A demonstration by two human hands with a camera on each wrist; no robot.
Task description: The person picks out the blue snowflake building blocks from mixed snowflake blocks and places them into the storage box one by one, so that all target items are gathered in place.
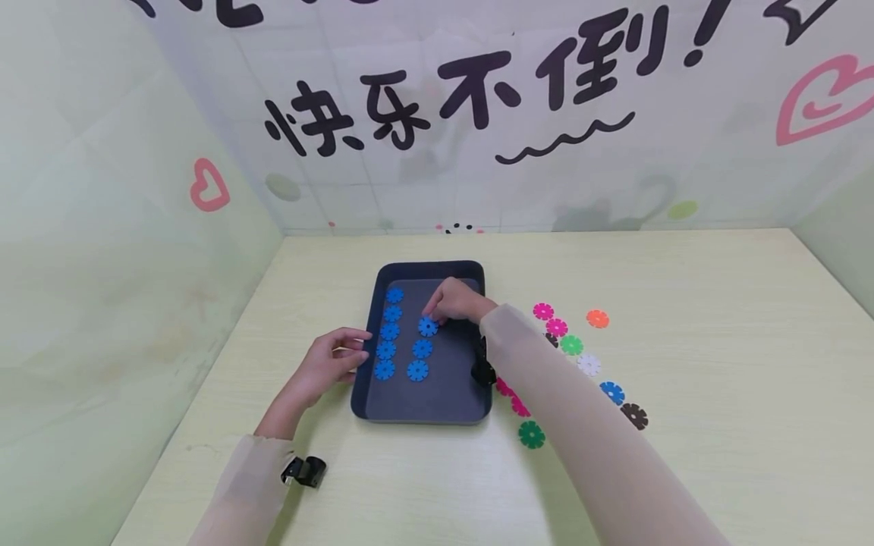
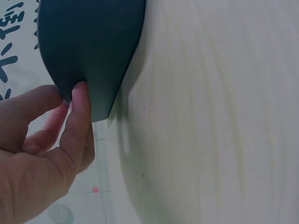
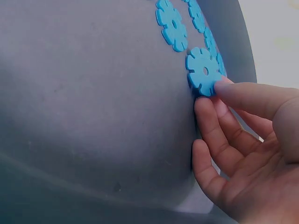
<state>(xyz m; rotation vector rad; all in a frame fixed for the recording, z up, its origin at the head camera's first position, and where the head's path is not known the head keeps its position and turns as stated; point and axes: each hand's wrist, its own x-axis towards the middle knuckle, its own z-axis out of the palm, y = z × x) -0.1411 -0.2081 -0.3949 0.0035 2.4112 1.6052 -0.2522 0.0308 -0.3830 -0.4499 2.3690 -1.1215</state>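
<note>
A dark grey rectangular tray point(image 1: 430, 398) lies on the table, with several blue notched plastic discs point(image 1: 389, 331) in a column along its left side. Two more blue discs point(image 1: 422, 349) lie to the right of that column. My right hand point(image 1: 454, 301) is over the tray and pinches a blue disc point(image 3: 204, 72) by its edge between thumb and fingers, above those two. At the tray's left wall, my left hand point(image 1: 332, 360) grips the rim, thumb on one side and fingers on the other, as the left wrist view point(image 2: 77, 121) shows.
Loose notched discs lie right of the tray: pink point(image 1: 543, 311), orange point(image 1: 597, 318), light green point(image 1: 571, 345), white point(image 1: 589, 365), blue point(image 1: 612, 392), brown point(image 1: 635, 415) and dark green point(image 1: 531, 434). My right sleeve point(image 1: 580, 425) covers part of that area. A printed wall point(image 1: 437, 182) stands behind the table.
</note>
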